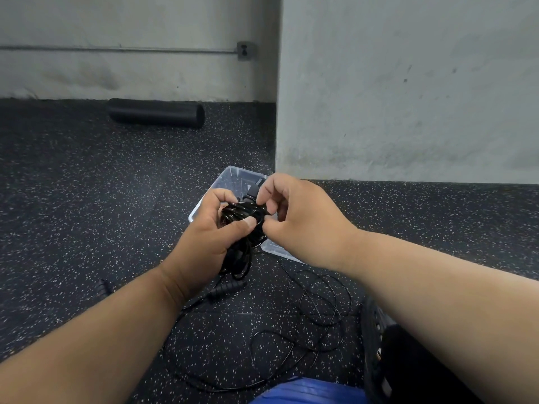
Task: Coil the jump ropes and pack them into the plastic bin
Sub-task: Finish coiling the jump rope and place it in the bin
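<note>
Hands first: I see my left hand point(204, 237) curled tight round a black jump rope bundle point(243, 212), with the thumb pressed on the front of the loops. My right hand point(297, 211) is up beside it, and its fingertips pinch the rope at the right side of the bundle. A gray handle end point(251, 190) sticks up out of the top of the bundle, between my two hands. Some loops hang down below my left hand.

I hold the bundle in the air, just over the clear plastic bin point(230, 176). The bin sits on the speckled black floor point(87, 185), close to the corner of the gray wall point(408, 97). I cannot tell what is inside the bin, as my hands hide most of it.

Down on the floor, near me, I see a second black rope point(318, 301) lying loose in messy loops. A ribbed black handle point(226, 288) lies just under my left wrist. Far back by the wall lies a black foam roller point(156, 112). A bit of blue cloth point(306, 392) shows at the bottom edge.
</note>
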Demonstrator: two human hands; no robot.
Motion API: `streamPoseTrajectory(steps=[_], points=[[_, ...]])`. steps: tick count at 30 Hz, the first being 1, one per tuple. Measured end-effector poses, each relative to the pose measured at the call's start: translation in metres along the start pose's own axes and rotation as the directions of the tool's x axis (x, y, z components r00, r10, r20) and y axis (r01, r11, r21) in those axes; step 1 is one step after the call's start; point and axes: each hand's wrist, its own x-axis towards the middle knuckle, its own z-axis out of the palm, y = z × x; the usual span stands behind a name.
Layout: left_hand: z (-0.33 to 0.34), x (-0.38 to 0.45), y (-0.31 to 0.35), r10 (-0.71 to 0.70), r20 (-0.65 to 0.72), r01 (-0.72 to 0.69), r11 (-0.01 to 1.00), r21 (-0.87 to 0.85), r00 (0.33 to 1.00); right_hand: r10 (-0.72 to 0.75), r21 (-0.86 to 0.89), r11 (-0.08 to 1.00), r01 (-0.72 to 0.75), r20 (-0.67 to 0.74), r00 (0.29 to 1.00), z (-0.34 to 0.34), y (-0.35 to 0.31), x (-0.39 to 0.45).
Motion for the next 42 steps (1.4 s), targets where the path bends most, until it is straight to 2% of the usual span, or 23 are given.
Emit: streamPoseTrajectory(steps=[4,12,20,24,27,34,38,42], points=[[0.001,-0.001,0.001,0.023,-0.012,-0.022,0.999,0.05,1.0,-0.02,0.006,1.0,0.02,0.017,1.0,0.001,-0.001,-0.002],[-0.001,-0.002,0.006,0.062,-0.01,-0.061,0.99,0.127,0.998,0.086,0.236,0.97,-0.064,-0.084,0.993,0.014,0.008,-0.003],[-0.002,-0.003,0.0,0.074,-0.049,-0.066,0.986,0.15,0.996,-0.01,0.069,0.998,0.012,-0.033,0.999,0.013,0.003,-0.007],[-0.002,-0.001,0.002,0.079,-0.035,-0.071,0.979,0.192,0.996,0.053,0.21,0.976,-0.055,0.014,0.998,0.008,0.006,0.0],[-0.001,0.001,0.004,0.083,-0.01,-0.078,0.971,0.224,0.997,0.137,0.252,0.959,-0.13,-0.014,0.99,0.004,0.007,0.007],[-0.007,0.001,-0.003,0.132,-0.024,-0.11,0.897,0.429,0.991,0.189,0.129,0.973,-0.193,0.045,0.981,0.003,0.012,0.007],[-0.008,0.003,-0.003,0.091,-0.055,-0.063,0.922,0.383,0.994,0.191,0.127,0.972,-0.198,0.067,0.979,-0.001,0.015,0.008],[-0.008,0.006,0.002,0.058,-0.083,-0.032,0.958,0.284,0.995,0.109,0.046,0.993,-0.11,0.028,0.994,0.001,0.02,0.004]])
